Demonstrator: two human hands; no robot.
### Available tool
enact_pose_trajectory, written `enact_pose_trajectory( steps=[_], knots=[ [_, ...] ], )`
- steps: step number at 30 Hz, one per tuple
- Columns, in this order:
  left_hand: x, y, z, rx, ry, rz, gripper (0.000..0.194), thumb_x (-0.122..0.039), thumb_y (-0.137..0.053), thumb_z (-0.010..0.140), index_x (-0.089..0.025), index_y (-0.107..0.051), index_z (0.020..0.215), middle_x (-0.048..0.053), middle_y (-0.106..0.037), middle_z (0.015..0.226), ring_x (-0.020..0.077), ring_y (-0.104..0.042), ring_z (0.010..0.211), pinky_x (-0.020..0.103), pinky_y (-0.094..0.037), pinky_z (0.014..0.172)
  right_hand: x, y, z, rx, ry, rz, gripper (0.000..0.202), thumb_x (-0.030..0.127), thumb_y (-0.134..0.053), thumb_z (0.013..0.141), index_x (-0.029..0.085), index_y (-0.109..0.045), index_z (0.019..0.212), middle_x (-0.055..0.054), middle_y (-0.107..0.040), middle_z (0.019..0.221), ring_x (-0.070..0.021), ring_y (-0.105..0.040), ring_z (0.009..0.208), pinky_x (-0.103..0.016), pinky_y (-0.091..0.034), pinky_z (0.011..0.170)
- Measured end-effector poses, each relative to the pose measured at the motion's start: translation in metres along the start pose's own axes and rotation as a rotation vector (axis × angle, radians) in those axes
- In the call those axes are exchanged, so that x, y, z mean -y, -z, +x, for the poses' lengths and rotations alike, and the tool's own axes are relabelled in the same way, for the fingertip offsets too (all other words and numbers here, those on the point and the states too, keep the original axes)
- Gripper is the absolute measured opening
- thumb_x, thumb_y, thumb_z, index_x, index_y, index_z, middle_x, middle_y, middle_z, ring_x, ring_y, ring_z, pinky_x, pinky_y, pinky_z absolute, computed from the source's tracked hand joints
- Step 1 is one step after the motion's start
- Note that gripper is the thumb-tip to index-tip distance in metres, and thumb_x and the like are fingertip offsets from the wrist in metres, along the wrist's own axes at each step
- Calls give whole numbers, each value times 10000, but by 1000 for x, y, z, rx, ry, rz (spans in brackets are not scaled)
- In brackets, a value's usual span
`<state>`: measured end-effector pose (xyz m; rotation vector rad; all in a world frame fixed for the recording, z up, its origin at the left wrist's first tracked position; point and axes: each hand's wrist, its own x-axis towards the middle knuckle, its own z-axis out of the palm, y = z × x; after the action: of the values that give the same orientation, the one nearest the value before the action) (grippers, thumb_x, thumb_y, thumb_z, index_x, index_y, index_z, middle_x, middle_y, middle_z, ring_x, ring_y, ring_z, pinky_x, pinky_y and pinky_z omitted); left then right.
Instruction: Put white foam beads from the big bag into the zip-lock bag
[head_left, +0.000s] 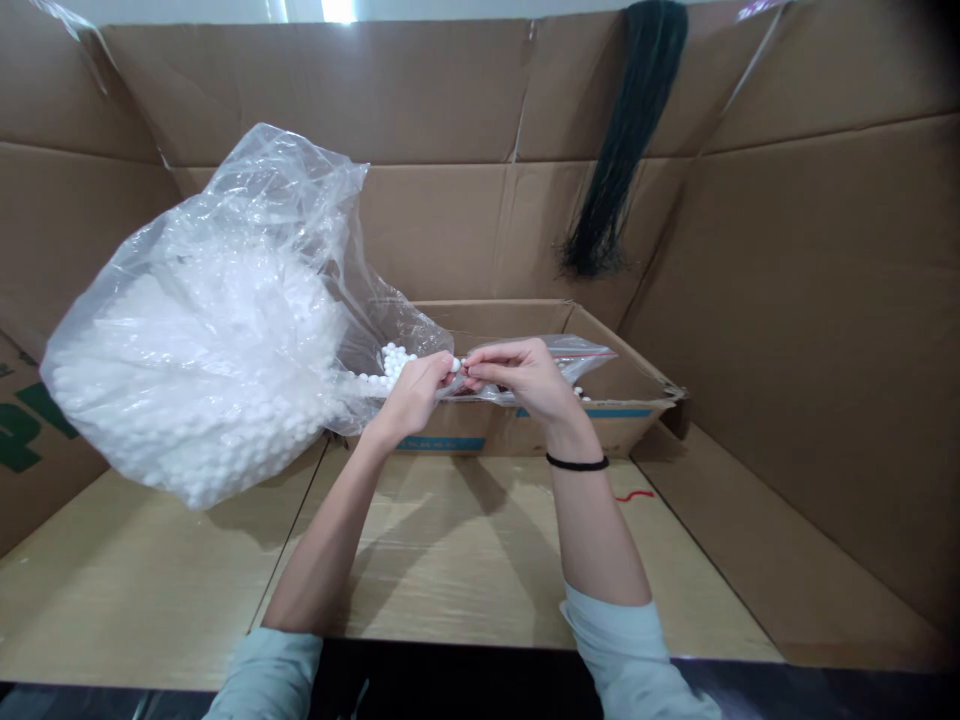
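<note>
My left hand (418, 393) pinches a small white ball (455, 365) between its fingertips, over the near edge of an open cardboard box (499, 430). Close beside it on the right, my right hand (529, 375) has its thumb and fingers pressed together; whatever small item they hold is too small to name. Loose white balls (395, 360) lie left of my left hand, at the mouth of a big clear plastic bag (217, 350) full of such balls. A clear zip bag (581, 352) lies in the box behind my right hand.
Tall cardboard walls (450, 100) enclose the work area. A bundle of dark green strands (630, 130) hangs over the back wall. A short red strip (634, 496) lies on the wooden table (450, 560), right of my right forearm.
</note>
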<state>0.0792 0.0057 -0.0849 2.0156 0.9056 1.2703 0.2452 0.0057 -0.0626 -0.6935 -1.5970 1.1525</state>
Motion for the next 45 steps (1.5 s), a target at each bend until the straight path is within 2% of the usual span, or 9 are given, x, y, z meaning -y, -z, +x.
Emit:
enact_pose_trajectory(
  steps=[9, 17, 21, 30, 35, 41, 45],
  knots=[
    [-2, 0, -1, 7, -46, 127, 353, -310, -278, 917, -191, -327, 588, -19, -388, 573, 126, -364, 578, 283, -285, 580, -5, -1, 1, -10, -17, 45, 179, 255, -797, 567, 171, -715, 702, -3, -682, 582, -96, -610, 512, -216, -511, 540],
    [-6, 6, -5, 22, -270, 514, 341, -313, -258, 937, -201, -354, 629, 2, -446, 613, 151, -404, 618, 302, -306, 614, -2, 0, -1, 38, -55, 34, 176, 248, -805, 555, 163, -719, 684, 3, -674, 593, -87, -606, 538, -200, -505, 558],
    [-7, 6, -5, 0, -340, 628, 349, -303, -237, 942, -204, -367, 634, 10, -453, 604, 163, -405, 622, 310, -315, 618, -3, -1, -1, 18, -54, 53, 194, 262, -808, 546, 157, -713, 679, -2, -679, 603, -94, -617, 544, -210, -519, 572],
    [-12, 2, -6, -62, -317, 679, 337, -291, -218, 947, -206, -359, 653, 19, -454, 629, 165, -401, 636, 312, -323, 626, 5, -8, -4, -76, 9, -12, 225, 293, -804, 544, 148, -704, 683, -3, -666, 565, -108, -606, 513, -244, -538, 555],
    [-12, 3, -7, -79, -351, 728, 330, -290, -209, 949, -208, -360, 667, 26, -463, 644, 173, -403, 658, 320, -327, 646, 6, -10, -4, -124, 35, -22, 220, 293, -806, 535, 141, -705, 657, -5, -658, 550, -105, -595, 504, -242, -532, 548],
    [-11, 4, -6, -52, -464, 731, 313, -266, -210, 945, -212, -347, 668, 34, -460, 647, 177, -386, 656, 328, -334, 649, 5, -9, -4, -85, 16, -10, 211, 278, -816, 513, 146, -704, 632, 3, -644, 530, -100, -577, 497, -237, -511, 538],
    [-12, 3, -7, -46, -484, 723, 308, -264, -209, 942, -212, -355, 676, 39, -463, 657, 179, -379, 659, 335, -337, 647, 6, -10, -5, -82, 23, -36, 216, 296, -814, 513, 146, -698, 617, 4, -632, 524, -104, -564, 496, -251, -506, 545]
  ],
)
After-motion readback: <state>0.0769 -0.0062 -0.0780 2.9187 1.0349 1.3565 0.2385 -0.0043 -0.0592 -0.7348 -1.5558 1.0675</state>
